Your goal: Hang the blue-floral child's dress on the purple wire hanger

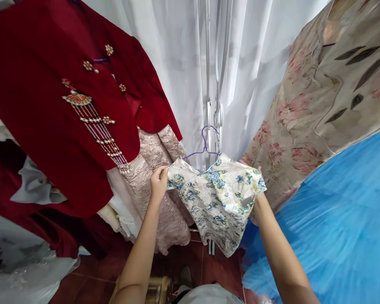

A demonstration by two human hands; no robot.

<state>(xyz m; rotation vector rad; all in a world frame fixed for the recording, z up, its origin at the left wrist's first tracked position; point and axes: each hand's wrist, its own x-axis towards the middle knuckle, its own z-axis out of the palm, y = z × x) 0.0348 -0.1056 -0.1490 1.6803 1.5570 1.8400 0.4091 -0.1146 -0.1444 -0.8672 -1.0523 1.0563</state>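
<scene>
Presently, I have the left grip (159, 181) clamped on one edge of the floral top (217, 198), which sits on a purple hanger (204, 149) between red jacket (50, 93) and blue fabric (332, 215). The right grip (256, 210) is partly hidden at the opposite edge; I cannot tell its closure.

We cannot see most of the right hand (256, 209), because the flowered garment (217, 196) covers it; the lower part of the purple hanger (205, 146) is hidden inside this cloth. The left edge of the view cuts the red jacket (47, 93), the right edge the blue skirt (338, 211), and the bottom edge a yellowish object (159, 289) which we cannot identify.
</scene>
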